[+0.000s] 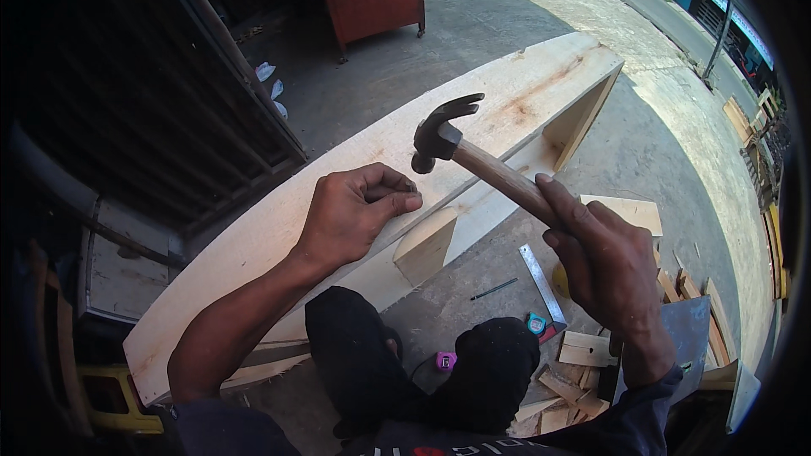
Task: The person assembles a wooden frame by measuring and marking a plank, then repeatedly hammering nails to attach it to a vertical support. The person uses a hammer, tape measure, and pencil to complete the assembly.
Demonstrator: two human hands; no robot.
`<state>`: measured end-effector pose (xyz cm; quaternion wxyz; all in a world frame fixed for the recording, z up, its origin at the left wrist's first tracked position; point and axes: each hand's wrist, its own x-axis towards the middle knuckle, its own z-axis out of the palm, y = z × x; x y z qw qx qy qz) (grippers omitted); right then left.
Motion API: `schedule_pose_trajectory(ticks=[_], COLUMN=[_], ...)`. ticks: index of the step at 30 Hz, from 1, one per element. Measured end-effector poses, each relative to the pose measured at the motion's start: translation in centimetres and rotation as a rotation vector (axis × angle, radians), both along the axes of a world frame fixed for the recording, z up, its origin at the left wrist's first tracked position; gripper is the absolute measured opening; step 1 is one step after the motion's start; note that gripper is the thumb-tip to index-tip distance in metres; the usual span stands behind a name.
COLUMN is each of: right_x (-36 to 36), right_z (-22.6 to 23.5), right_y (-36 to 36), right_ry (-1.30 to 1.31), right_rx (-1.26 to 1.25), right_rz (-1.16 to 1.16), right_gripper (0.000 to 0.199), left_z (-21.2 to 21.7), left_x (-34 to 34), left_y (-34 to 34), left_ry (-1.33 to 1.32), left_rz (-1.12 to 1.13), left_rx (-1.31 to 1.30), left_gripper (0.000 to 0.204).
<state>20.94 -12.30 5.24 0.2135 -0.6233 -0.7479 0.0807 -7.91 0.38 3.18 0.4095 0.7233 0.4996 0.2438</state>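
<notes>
My right hand [600,262] is wrapped round the wooden handle of a claw hammer [498,173]. The hammer's dark head is raised above the board, its round face pointing down just beyond my left fingertips. Over the near edge of a long pale wooden board [279,203], my left hand [351,211] is closed in a pinch. Whatever sits between its thumb and forefinger is too small to make out. The board lies across in front of my knees, and under its near side a wooden block [427,247] and an end piece [589,114] join it to a lower plank.
On the concrete floor lie a metal try square [541,283], a pencil-like stick [494,289], a teal tape measure [536,323] and a pink one [445,361]. Wood offcuts [583,388] are piled at the lower right. A red cabinet [376,4] stands beyond the board.
</notes>
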Motion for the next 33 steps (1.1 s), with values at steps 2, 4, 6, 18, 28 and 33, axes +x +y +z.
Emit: schedule_pose_trajectory(ticks=[2, 4, 6, 18, 28, 33], right_x=[0.4, 0.5, 0.6, 2.4, 2.8, 3.2], right_z=[-0.8, -2.1, -3.7, -5.7, 1.1, 3.2], right_y=[0.3, 0.7, 1.5, 3.9, 3.4, 3.3], right_ry=[0.106, 0.222, 0.334, 0.331, 0.039, 0.341], right_rx=[0.102, 0.233, 0.293, 0.174, 0.109, 0.466], right_rz=[-0.036, 0.017, 0.058, 0.157, 0.248, 0.202], right_gripper=[0.058, 0.052, 0.045, 0.049, 0.056, 0.060], left_z=[0.2, 0.0, -0.8, -4.6, -4.9, -4.9], left_x=[0.0, 0.0, 0.0, 0.0, -0.1, -0.1], left_y=[-1.1, -3.5, -5.3, -5.6, -5.8, -5.8], left_ry=[0.006, 0.510, 0.797, 0.955, 0.951, 0.924], left_rz=[-0.023, -0.023, 0.001, 0.100, 0.111, 0.122], left_rx=[0.103, 0.545, 0.766, 0.868, 0.909, 0.927], left_gripper=[0.063, 0.080, 0.093, 0.092, 0.088, 0.088])
